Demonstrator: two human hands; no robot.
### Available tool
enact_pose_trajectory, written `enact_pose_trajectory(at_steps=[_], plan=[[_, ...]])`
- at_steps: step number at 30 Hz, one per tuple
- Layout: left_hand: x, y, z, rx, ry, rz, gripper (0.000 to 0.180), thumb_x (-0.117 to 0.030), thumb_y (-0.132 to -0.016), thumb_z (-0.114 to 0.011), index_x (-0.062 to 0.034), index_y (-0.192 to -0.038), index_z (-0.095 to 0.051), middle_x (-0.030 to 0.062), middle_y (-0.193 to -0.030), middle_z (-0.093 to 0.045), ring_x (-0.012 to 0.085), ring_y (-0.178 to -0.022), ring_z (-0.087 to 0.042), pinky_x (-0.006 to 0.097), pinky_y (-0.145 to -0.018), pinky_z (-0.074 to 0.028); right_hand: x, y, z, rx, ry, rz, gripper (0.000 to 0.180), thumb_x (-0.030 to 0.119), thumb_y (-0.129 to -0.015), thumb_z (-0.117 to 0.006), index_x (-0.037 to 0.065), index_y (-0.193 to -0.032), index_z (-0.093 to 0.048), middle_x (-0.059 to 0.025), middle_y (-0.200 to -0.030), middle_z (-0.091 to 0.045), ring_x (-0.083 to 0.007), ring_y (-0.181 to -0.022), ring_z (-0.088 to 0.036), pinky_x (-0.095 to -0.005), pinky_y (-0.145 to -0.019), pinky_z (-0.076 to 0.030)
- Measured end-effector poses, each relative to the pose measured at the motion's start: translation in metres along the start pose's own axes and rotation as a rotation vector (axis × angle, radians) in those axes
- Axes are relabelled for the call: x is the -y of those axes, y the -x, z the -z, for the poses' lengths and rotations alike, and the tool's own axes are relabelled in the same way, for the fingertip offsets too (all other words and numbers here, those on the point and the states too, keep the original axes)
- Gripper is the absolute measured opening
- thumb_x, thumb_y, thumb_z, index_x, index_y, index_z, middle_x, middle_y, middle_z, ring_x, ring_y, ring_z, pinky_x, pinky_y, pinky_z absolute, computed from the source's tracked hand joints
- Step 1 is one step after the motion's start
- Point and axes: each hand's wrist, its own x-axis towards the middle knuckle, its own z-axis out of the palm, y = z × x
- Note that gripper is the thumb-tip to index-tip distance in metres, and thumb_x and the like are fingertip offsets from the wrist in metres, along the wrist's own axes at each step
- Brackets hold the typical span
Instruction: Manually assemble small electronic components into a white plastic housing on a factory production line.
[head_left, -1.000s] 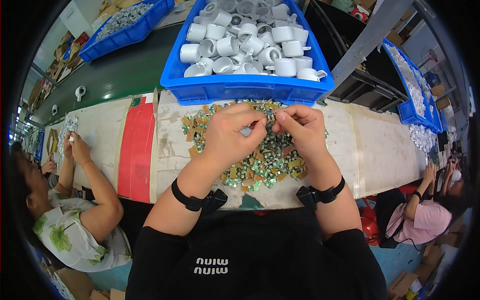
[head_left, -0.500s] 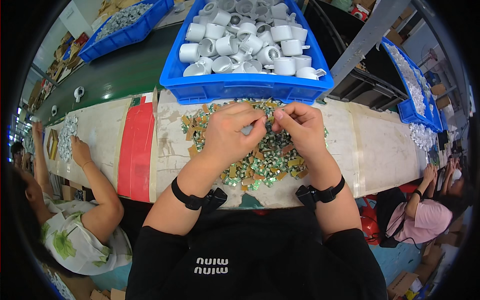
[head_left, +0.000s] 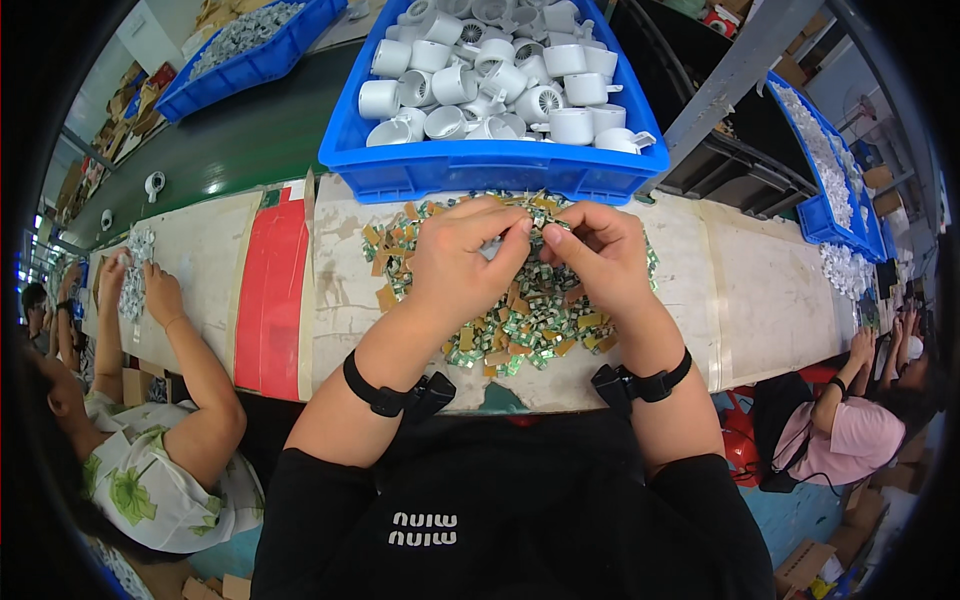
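Observation:
Above a heap of small green circuit boards (head_left: 520, 335) mixed with brown-yellow flat pieces, my two hands nearly meet. My left hand (head_left: 465, 250) is closed, thumb and forefinger pinched together. Facing it, my right hand (head_left: 605, 255) is closed too, with thumb against curled fingers. Between the fingertips shows a small piece (head_left: 540, 222) that looks like one of the circuit boards; its outline blends into the heap behind.
A blue crate (head_left: 490, 178) full of white cup-shaped housings stands just beyond the heap. Red tape (head_left: 270, 300) crosses the worktable (head_left: 755, 290) on the left. A person (head_left: 160, 450) works at the left, another (head_left: 850, 430) at the right. A green conveyor belt (head_left: 240, 130) runs behind.
My fingertips have shifted slightly, the right hand's turning a little toward the left hand's. The left co-worker's farther hand has come closer to their other hand.

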Motion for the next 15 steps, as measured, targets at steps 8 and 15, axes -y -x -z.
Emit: enact_pose_trajectory(at_steps=[8, 15], plan=[[0.005, -0.006, 0.011, 0.179, -0.051, -0.129, 0.006, -0.011, -0.080, -0.075, -0.0066, -0.084, -0.076, 0.0075, -0.072, -0.066, 0.0278, -0.067, -0.066, 0.037, -0.059, -0.052, 0.013, -0.001, 0.015, 0.103, 0.090, -0.238, 0.019, 0.018, -0.094, -0.077, 0.005, -0.085, -0.067, 0.0016, -0.070, -0.064, -0.0035, -0.060, -0.057, -0.0199, -0.047, -0.046], [0.008, -0.002, 0.003, 0.200, -0.008, -0.144, 0.005, -0.006, -0.080, -0.075, -0.0028, -0.085, -0.076, 0.0082, -0.071, -0.064, 0.0247, -0.064, -0.063, 0.036, -0.057, -0.048, 0.009, -0.003, 0.024, 0.209, 0.032, -0.204, 0.023, 0.016, -0.095, -0.077, 0.005, -0.082, -0.062, 0.0042, -0.070, -0.060, -0.0021, -0.063, -0.055, -0.0202, -0.048, -0.048]])
